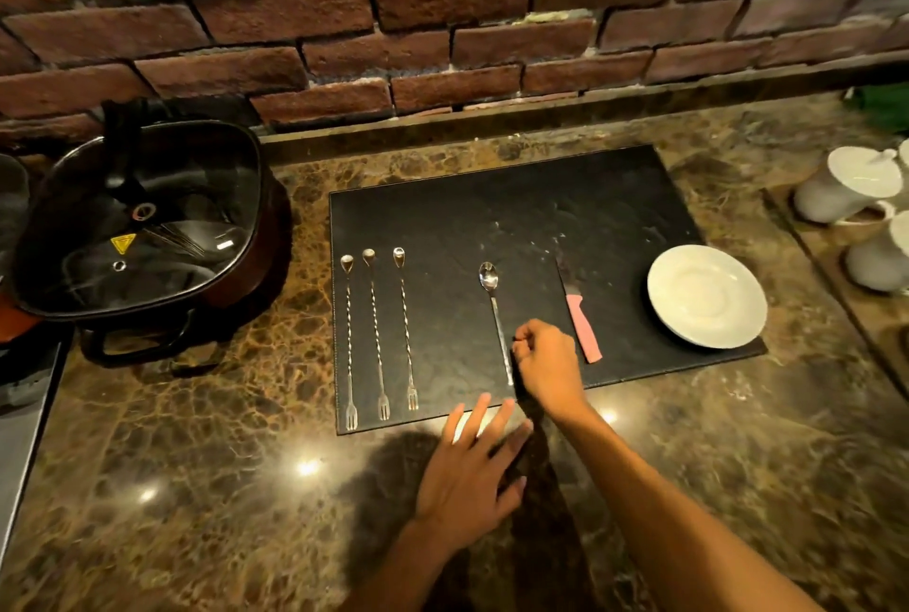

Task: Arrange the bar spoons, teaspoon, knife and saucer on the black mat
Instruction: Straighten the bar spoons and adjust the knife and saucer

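Observation:
A black mat lies on the marble counter. Three twisted bar spoons lie side by side on its left part, bowls away from me and forked ends near the front edge. Right of them lies a teaspoon, bowl pointing away. My right hand is curled shut right beside the teaspoon's handle end; nothing shows inside the fingers. A knife with a pink handle lies just right of that hand. A white saucer sits on the mat's right edge. My left hand is spread flat at the mat's front edge.
A dark pot with a glass lid stands left of the mat. White cups sit on a tray at the right. A brick wall backs the counter.

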